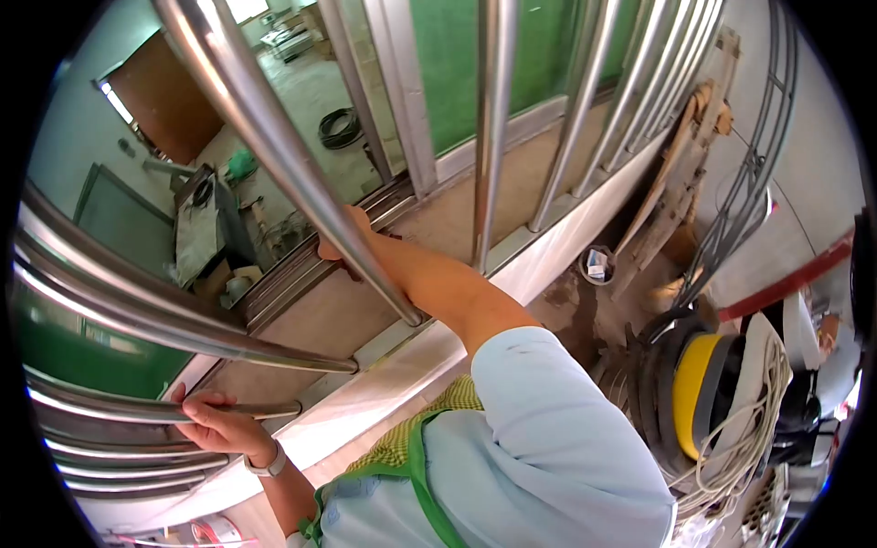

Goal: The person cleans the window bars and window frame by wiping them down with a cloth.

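Note:
My left hand [217, 422], with a watch [268, 464] on its wrist, is closed around a shiny metal window bar [274, 410] at the lower left. Through a gap in the bars reaches my right arm. Partly hidden by a thick bar [292, 173], my right hand [358, 223] is low over the sliding window track [279, 290] on the inner side of the sill [315, 324]. Its fingers look curled, and a small dark reddish bit shows below them; what they hold cannot be made out.
Green window panes [448, 82] stand behind the bars. Inside the room are a coiled black hose [340, 128] and a cluttered bench [210, 228]. To my right are wooden boards [671, 173], a small bucket [597, 265], a yellow-and-black round object [696, 384] and looped cable [772, 384].

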Demonstrator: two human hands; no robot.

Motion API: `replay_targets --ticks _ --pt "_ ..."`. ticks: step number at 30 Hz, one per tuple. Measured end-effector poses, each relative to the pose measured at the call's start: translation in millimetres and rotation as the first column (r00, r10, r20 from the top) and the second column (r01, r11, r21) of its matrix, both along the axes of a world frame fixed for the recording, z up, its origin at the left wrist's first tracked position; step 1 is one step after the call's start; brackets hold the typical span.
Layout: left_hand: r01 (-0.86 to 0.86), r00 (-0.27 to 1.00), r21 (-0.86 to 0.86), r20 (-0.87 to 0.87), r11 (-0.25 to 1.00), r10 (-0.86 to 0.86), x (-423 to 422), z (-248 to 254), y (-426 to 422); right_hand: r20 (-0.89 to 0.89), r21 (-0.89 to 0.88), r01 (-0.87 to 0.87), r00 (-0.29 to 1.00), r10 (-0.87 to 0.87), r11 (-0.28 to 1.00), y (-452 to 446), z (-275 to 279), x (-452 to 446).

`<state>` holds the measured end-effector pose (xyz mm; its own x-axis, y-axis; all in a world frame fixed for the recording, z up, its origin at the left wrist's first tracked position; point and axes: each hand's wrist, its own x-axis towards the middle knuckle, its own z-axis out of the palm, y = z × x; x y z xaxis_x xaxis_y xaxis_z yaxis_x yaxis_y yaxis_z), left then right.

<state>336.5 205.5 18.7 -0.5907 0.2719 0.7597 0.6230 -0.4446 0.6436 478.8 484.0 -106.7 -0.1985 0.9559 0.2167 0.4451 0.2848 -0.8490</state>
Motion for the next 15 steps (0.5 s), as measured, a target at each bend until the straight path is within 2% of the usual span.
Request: replay_targets --ticks 1,2,4,5,6,7,8,10,11,12,14,15 --pt "0.003 1.0 0.005 0.011 1.0 -0.003 0.1 -0.3 0.1 0.478 0.202 -0.081 0.878 -0.026 0.976 -29.2 38.5 7.4" --pt "0.004 1.0 0.013 0.021 1.0 -0.004 0.6 -0.2 0.5 0.475 0.208 -0.101 0.88 -0.01 0.973 -35.3 54.9 13.5" --pt "0.015 1.0 0.036 0.019 0.999 -0.016 1.8 1.7 1.4 0.585 -0.001 -0.248 0.786 0.201 0.969 -42.3 75.0 17.3" --pt "0.019 1.0 0.039 0.003 0.999 -0.019 -1.0 -0.3 1.7 0.455 0.033 -0.246 0.867 0.205 0.969 -48.6 83.1 20.4" --pt "0.022 1.0 0.04 -0.01 0.999 -0.022 -3.7 -2.2 1.3 0.452 -0.051 -0.27 0.852 0.263 0.962 -43.0 79.6 19.0" --pt "-0.003 1.0 0.024 0.006 1.0 0.003 0.1 0.3 0.6 0.454 -0.045 -0.291 0.846 0.279 0.956 -33.3 62.0 6.9" --pt "-0.007 1.0 0.022 -0.012 1.0 0.007 0.0 0.6 0.3 0.458 0.025 -0.239 0.866 0.201 0.971 -19.9 29.9 -11.6" --pt "-0.005 1.0 0.028 -0.012 1.0 0.005 0.7 1.4 0.0 0.445 0.163 -0.139 0.894 0.053 0.977 -33.6 30.6 -32.9" --pt "0.006 1.0 0.033 -0.008 0.999 -0.006 1.1 1.4 0.2 0.51 0.075 -0.288 0.834 0.212 0.955 -31.5 32.7 -31.4" --pt "0.01 1.0 0.045 -0.004 0.999 -0.01 0.4 0.3 0.4 0.558 -0.023 -0.428 0.745 0.367 0.904 -57.0 78.5 -6.9" --pt "0.075 0.997 0.063 -0.012 0.995 -0.074 -2.7 -0.5 -0.4 0.526 0.009 -0.454 0.76 0.382 0.891 -56.9 78.2 1.8" --pt "0.084 0.996 0.066 0.007 0.994 -0.084 -3.1 -0.7 -0.7 0.59 0.01 -0.432 0.73 0.344 0.902 -55.8 78.0 3.6"
